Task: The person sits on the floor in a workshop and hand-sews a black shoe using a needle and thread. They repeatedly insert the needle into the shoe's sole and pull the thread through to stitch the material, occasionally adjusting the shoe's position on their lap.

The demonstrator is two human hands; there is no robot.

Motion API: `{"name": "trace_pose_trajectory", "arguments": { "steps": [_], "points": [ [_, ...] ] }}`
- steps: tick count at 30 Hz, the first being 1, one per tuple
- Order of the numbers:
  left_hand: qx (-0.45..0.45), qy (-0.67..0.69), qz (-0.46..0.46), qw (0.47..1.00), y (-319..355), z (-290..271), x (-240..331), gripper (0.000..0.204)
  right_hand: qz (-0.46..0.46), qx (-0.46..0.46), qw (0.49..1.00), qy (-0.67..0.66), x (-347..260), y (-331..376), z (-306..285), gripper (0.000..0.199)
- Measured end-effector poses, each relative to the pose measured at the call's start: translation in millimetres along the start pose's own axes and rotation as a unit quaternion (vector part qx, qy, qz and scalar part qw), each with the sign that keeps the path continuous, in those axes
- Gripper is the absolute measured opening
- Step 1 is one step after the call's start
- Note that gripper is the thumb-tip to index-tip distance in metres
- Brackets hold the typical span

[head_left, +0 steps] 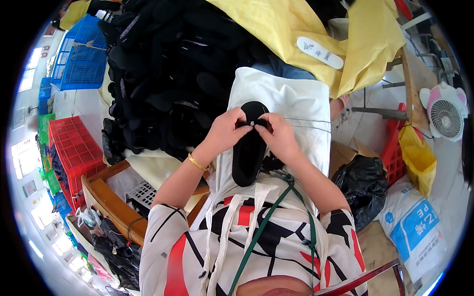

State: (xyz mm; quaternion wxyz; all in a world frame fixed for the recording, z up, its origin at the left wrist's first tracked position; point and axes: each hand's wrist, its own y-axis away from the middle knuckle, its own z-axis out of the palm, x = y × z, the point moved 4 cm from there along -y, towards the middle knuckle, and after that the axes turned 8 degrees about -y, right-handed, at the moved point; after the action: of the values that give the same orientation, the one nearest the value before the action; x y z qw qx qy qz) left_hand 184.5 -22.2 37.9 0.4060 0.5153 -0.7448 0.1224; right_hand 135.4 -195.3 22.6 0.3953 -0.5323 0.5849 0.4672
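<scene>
A black shoe [246, 160] lies lengthwise over the white cloth [306, 106] on my lap, its toe pointing away from me. My left hand [228, 132] is closed, fingertips pinching the shoe's upper part from the left. From the right my right hand [277, 137] pinches the same part, its thumb near the left one. A small pale piece [252, 123] shows between the fingertips; what it is I cannot make out. To the left of the cloth rises a large heap of black shoes [163, 64].
Yellow cloth [276, 29] carries a white sole-shaped card [320, 52] at the far right. A wooden drawer [111, 207], red crate [76, 153] and blue basket [81, 54] stand at left. On the right are a black plastic bag [363, 185], printed white sack [412, 222] and small fan [445, 112].
</scene>
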Motion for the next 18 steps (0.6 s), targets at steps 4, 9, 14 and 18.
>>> {"name": "trace_pose_trajectory", "arguments": {
  "steps": [4, 9, 14, 18],
  "points": [
    [0.066, -0.068, 0.109, 0.990, 10.5, 6.0, 0.4, 0.023, -0.126, 0.035, 0.989, 0.069, 9.8, 13.6, 6.6, 0.024],
    [0.112, -0.095, 0.144, 0.979, 12.7, 9.0, 1.2, 0.021, -0.133, 0.039, 0.987, 0.084, 5.7, 14.5, 8.0, 0.023],
    [0.112, -0.094, 0.142, 0.979, 11.0, 10.0, -1.9, 0.022, -0.112, 0.027, 0.991, 0.073, 8.8, 10.2, 9.3, 0.023],
    [0.073, -0.072, 0.127, 0.987, 9.1, 11.7, -6.8, 0.016, -0.102, 0.029, 0.992, 0.064, 14.6, 10.7, 11.9, 0.024]
  ]
}}
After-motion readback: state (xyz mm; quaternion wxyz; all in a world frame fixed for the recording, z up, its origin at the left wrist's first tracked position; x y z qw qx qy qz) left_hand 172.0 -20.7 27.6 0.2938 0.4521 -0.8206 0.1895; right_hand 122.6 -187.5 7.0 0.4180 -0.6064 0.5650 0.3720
